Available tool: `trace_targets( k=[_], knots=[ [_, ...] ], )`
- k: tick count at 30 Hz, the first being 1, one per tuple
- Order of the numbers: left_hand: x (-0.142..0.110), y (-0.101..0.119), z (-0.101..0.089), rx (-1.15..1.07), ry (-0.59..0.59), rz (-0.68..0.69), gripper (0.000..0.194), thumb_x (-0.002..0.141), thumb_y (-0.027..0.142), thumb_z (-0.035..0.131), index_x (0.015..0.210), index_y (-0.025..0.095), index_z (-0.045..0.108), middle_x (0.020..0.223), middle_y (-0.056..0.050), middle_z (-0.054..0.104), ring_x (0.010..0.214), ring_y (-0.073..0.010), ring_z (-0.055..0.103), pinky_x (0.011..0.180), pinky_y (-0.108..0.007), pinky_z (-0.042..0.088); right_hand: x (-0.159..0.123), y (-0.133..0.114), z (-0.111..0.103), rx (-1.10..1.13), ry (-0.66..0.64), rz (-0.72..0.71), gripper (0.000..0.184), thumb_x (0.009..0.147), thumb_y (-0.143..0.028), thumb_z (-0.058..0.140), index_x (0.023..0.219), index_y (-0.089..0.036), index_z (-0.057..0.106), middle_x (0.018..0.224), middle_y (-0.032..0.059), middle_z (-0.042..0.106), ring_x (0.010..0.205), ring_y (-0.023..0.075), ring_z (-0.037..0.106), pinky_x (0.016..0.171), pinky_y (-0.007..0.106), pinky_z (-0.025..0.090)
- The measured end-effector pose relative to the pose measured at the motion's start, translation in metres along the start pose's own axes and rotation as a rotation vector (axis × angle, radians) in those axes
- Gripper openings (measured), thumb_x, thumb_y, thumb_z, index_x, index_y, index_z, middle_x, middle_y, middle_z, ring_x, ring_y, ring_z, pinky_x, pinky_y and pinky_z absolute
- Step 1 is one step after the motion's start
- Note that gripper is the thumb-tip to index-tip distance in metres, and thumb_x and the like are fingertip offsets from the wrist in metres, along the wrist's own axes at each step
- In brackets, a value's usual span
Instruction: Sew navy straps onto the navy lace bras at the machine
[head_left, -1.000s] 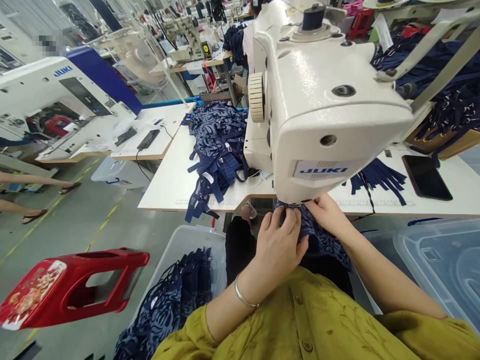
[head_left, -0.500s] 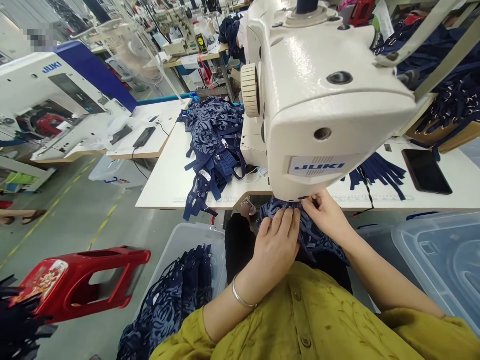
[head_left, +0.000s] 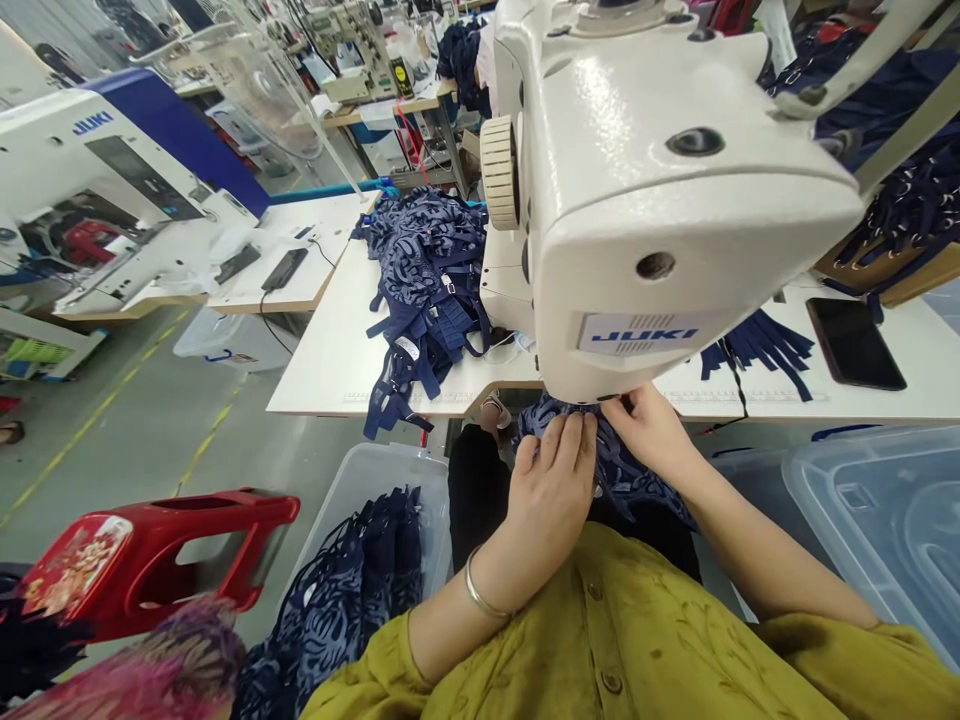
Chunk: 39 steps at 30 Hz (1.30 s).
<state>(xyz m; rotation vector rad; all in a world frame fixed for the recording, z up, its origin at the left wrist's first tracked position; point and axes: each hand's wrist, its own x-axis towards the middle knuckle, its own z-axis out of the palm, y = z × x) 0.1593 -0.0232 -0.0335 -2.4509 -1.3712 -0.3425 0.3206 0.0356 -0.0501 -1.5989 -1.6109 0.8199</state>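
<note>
Both my hands work at a navy patterned garment piece [head_left: 630,470] that hangs over my lap, below the head of a white sewing machine [head_left: 645,250]. My left hand [head_left: 555,465] is bent over the fabric, its fingers together and their tips near the needle area. Beside it, my right hand [head_left: 649,430] pinches an edge of the same fabric with thumb and forefinger. The machine head hides the needle and the stitching spot. On the tabletop to the left lies a heap of navy patterned garments [head_left: 427,260] with straps.
Navy strips [head_left: 757,350] and a black phone [head_left: 855,343] lie right of the machine. A plastic bin [head_left: 435,500] with patterned pieces stands lower left, near a red stool [head_left: 150,560]. Clear plastic lids [head_left: 885,510] are at right. Someone's pink sleeve [head_left: 150,670] shows bottom left.
A pink patterned sleeve has come into view at the bottom left. The view has shifted slightly; my hands stay almost in place on the fabric.
</note>
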Motion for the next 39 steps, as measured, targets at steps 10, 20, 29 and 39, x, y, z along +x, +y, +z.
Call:
trace_targets(
  k=[10, 20, 29, 39],
  knots=[
    [0.000, 0.001, 0.001, 0.002, -0.004, 0.004, 0.047, 0.089, 0.022, 0.049, 0.136, 0.014, 0.050, 0.130, -0.007, 0.059, 0.120, -0.0191, 0.052, 0.093, -0.032, 0.041, 0.001, 0.009, 0.005, 0.064, 0.016, -0.065, 0.020, 0.088, -0.031, 0.049, 0.105, -0.021, 0.051, 0.076, 0.0020, 0.060, 0.086, 0.0236, 0.062, 0.079, 0.035, 0.047],
    [-0.001, -0.007, 0.000, -0.050, -0.014, -0.004, 0.045, 0.091, 0.024, 0.049, 0.135, 0.013, 0.050, 0.125, -0.009, 0.060, 0.116, -0.0215, 0.052, 0.094, -0.035, 0.041, 0.005, 0.016, 0.010, 0.231, 0.061, -0.034, 0.017, 0.088, -0.040, 0.053, 0.091, -0.023, 0.051, 0.076, 0.0008, 0.057, 0.078, 0.0197, 0.057, 0.078, 0.034, 0.047],
    [-0.002, -0.010, 0.001, -0.059, -0.030, 0.032, 0.046, 0.091, 0.021, 0.048, 0.136, 0.013, 0.048, 0.126, -0.009, 0.058, 0.116, -0.0224, 0.051, 0.097, -0.037, 0.041, 0.002, 0.051, 0.026, 0.330, 0.107, 0.082, 0.027, 0.090, -0.048, 0.048, 0.084, -0.022, 0.053, 0.080, 0.0002, 0.057, 0.084, 0.0185, 0.055, 0.082, 0.033, 0.046],
    [0.003, -0.009, -0.004, -0.102, -0.063, 0.085, 0.047, 0.091, 0.016, 0.044, 0.137, 0.009, 0.046, 0.126, -0.010, 0.058, 0.116, -0.0255, 0.051, 0.098, -0.037, 0.043, -0.017, 0.077, 0.028, 0.260, -0.177, 0.010, 0.044, 0.082, -0.063, 0.053, 0.073, -0.022, 0.064, 0.069, 0.0030, 0.065, 0.076, 0.0223, 0.062, 0.080, 0.039, 0.053]
  ],
)
